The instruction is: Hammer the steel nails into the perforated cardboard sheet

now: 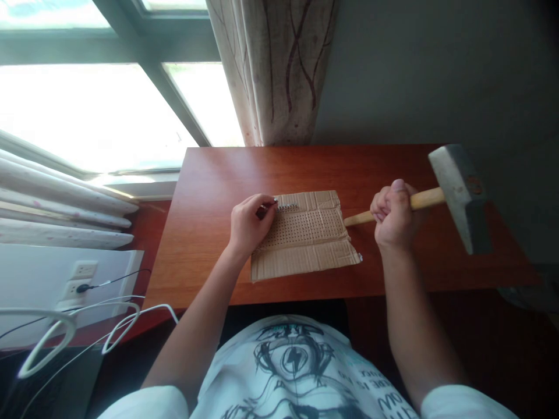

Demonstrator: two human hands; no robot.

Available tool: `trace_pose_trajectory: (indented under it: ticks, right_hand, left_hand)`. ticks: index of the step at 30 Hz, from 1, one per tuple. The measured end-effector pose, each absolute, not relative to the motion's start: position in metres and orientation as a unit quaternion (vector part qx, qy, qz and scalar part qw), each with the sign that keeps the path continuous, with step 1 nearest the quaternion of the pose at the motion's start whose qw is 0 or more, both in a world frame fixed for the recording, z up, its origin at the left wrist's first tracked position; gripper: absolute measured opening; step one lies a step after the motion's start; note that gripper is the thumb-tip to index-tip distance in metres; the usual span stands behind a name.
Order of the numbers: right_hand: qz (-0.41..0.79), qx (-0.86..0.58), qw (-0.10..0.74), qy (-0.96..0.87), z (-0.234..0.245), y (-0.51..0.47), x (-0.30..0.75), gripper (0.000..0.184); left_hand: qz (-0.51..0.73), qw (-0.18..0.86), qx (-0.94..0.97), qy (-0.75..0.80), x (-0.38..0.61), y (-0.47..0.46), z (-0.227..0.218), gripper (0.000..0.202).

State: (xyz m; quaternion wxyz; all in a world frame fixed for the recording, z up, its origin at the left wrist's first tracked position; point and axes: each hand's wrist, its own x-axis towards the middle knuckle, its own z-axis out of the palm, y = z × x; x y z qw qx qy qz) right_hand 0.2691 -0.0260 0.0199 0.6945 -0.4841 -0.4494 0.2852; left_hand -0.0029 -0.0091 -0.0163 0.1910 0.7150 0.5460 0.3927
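Observation:
My right hand is wrapped round the wooden handle of a hammer, raised over the right side of the table. The hammer's heavy grey metal head points away to the right, and the handle's end sticks out toward the cardboard. A flat piece of corrugated cardboard lies on the table, its middle covered with rows of small holes. Near its far edge stands a short row of nails. At the left end of that row, my left hand pinches a small nail against the cardboard; its fingers hide most of it.
The reddish-brown wooden table reaches to the grey wall. Beyond it hang a patterned curtain and a bright window. White cables loop at the lower left, below a wall socket with a black plug.

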Motion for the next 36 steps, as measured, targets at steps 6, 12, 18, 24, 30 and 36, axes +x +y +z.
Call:
trace_pose_trajectory:
  ticks: [6, 12, 18, 24, 30, 36]
  right_hand:
    - [0.301, -0.519, 0.620, -0.506, 0.023, -0.021, 0.264, 0.057]
    - [0.247, -0.572, 0.446, -0.643, 0.027, -0.022, 0.254, 0.032]
    - [0.230, -0.518, 0.335, -0.753, 0.043, -0.025, 0.233, 0.016]
    - [0.176, -0.518, 0.264, -0.794, 0.073, -0.024, 0.219, 0.027]
    - [0.124, -0.556, 0.132, -0.811, 0.090, -0.026, 0.206, 0.025]
    - [0.107, -0.569, 0.053, -0.814, 0.083, -0.023, 0.198, 0.027]
  left_hand:
    - [0.402, 0.192, 0.713, 0.541, -0.004, -0.011, -0.017, 0.007]
    - [0.410, 0.194, 0.715, 0.532, -0.004, -0.012, -0.020, 0.007]
    - [0.410, 0.201, 0.712, 0.533, -0.005, -0.012, -0.021, 0.007]
    - [0.419, 0.199, 0.715, 0.524, -0.005, -0.010, -0.022, 0.007]
    - [0.418, 0.187, 0.714, 0.529, -0.004, -0.010, -0.021, 0.007]
    - [0.408, 0.177, 0.720, 0.533, -0.003, -0.010, -0.023, 0.006]
